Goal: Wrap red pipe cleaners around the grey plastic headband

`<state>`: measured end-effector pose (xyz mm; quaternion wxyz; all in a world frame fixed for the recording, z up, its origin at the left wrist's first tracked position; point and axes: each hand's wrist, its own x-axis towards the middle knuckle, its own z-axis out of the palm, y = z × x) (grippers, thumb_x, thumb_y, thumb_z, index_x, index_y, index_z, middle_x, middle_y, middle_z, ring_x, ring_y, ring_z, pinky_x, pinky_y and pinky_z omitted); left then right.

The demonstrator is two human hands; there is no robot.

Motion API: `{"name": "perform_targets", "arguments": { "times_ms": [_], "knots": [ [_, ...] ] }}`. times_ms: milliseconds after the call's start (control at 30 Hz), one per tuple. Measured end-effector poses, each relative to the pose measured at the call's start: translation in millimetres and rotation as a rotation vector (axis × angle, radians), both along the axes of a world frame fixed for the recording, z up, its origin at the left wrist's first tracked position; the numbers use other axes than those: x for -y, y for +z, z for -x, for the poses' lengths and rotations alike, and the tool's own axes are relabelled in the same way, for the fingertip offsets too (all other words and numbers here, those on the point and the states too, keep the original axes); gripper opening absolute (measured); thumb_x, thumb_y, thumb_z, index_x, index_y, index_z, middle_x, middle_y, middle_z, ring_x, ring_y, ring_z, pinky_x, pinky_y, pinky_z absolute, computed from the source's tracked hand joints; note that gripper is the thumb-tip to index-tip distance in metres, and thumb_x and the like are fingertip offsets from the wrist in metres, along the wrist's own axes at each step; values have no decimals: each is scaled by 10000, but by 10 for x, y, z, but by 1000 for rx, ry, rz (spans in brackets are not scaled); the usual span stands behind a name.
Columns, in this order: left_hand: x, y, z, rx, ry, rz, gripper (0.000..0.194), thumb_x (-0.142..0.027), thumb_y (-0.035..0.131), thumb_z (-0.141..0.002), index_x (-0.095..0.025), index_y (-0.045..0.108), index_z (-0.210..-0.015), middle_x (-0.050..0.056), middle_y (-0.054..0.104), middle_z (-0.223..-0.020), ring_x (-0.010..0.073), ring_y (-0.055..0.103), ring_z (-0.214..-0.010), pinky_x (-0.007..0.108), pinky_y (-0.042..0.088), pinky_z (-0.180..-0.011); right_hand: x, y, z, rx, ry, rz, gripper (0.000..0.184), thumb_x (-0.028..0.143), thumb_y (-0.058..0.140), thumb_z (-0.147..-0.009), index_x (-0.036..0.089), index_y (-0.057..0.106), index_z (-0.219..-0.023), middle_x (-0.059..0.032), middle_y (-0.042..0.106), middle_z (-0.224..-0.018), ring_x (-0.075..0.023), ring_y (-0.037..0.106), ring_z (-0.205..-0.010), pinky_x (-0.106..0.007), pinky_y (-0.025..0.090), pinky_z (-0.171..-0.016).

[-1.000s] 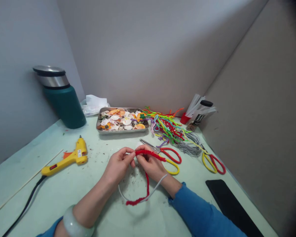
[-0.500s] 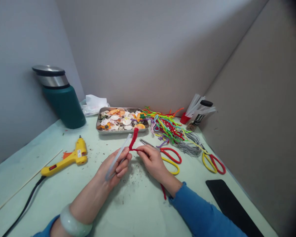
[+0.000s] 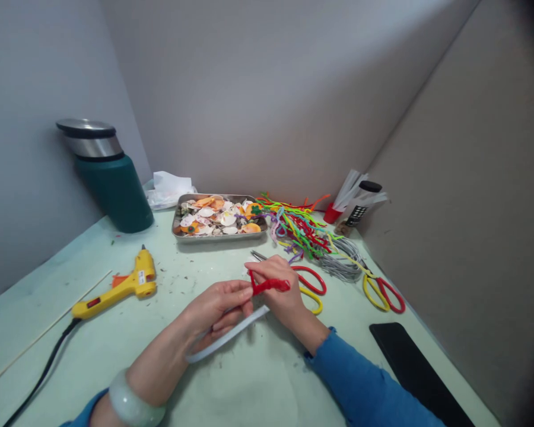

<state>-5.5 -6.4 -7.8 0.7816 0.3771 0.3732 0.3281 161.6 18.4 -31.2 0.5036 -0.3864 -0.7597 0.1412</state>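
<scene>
Before the rectangular metal tray (image 3: 220, 238), your hands (image 3: 222, 305) (image 3: 285, 302) pinch fuzzy red stem (image 3: 269, 286), the curved white band (image 3: 229, 337) only partly covered.

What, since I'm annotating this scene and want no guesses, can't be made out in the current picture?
Head view: the middle of the nearer scissors, behind the right hand.
Head view: the pale strip past its bend, behind the left hand.
Head view: the pinched parts of the red fuzzy strip, covered by both hands.
Head view: the black object's near end, cut off by the bottom edge.
</scene>
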Motion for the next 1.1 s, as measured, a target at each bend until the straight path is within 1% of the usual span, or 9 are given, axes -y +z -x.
{"name": "perform_targets", "arguments": {
  "times_ms": [100,200,267,367,500,633,767,933,1100],
  "knots": [
    [-16,3,-25,-13,-74,1,229,-366,669,-754,-151,592,-761,-27,612,-586,-19,216,-266,160,141,-287,0,2,-2,-1,50,36,241,201,560,-867,247,667,-1078,-41,701,-908,-183,596,-832,-336,451,-769],
    [-32,3,-31,-83,43,-72,250,-384,669,-747,-154,586,-802,-32,620,-596,-13,247,-256,157,161,-282,0,-13,1,-15,57,131,358,188,518,-882,241,552,-1234,-58,671,-1022,-178,612,-915,-317,471,-799],
    [-41,9,-34,-148,148,-137,266,-391,667,-743,-155,583,-832,-24,636,-612,-3,269,-257,159,171,-280,5,-13,5,-28,79,156,347,130,513,-850,226,562,-1179,-54,659,-1040,-174,614,-934,-302,474,-812],
    [-48,28,-48,-196,273,-195,280,-387,682,-723,-157,572,-838,-15,645,-593,10,275,-264,163,159,-286,31,21,22,-28,141,178,262,77,522,-786,200,603,-1003,-38,646,-955,-165,610,-877,-280,478,-779],
    [-45,52,-81,-164,360,-237,265,-356,720,-683,-159,576,-784,-14,634,-544,24,309,-297,167,162,-324,84,78,56,-101,135,256,77,191,569,-824,191,606,-893,-24,632,-833,-151,603,-764,-259,482,-686],
    [-27,61,-92,-158,401,-321,236,-349,732,-678,-155,612,-742,5,663,-611,37,374,-350,182,202,-354,125,104,67,-182,138,274,51,240,578,-849,194,598,-842,-20,635,-788,-143,603,-720,-263,483,-675],
    [-2,73,-91,-147,404,-331,225,-355,717,-709,-164,605,-747,-36,617,-604,14,313,-340,177,193,-349,138,136,68,-190,182,159,34,176,577,-838,196,600,-822,-20,641,-781,-146,608,-741,-279,480,-716],
    [3,87,-96,-74,334,-180,276,-394,614,-796,-172,533,-654,-108,305,-336,28,181,-293,173,122,-326,131,134,75,-152,184,88,80,148,565,-825,200,626,-831,-31,658,-804,-156,608,-763,-304,481,-747],
    [-19,68,-76,26,285,-119,227,-346,605,-806,-160,553,-687,-106,340,-354,18,144,-292,169,125,-319,117,107,75,-160,146,114,58,169,578,-821,201,624,-832,-31,648,-796,-156,611,-759,-283,490,-704]
  ]
}}
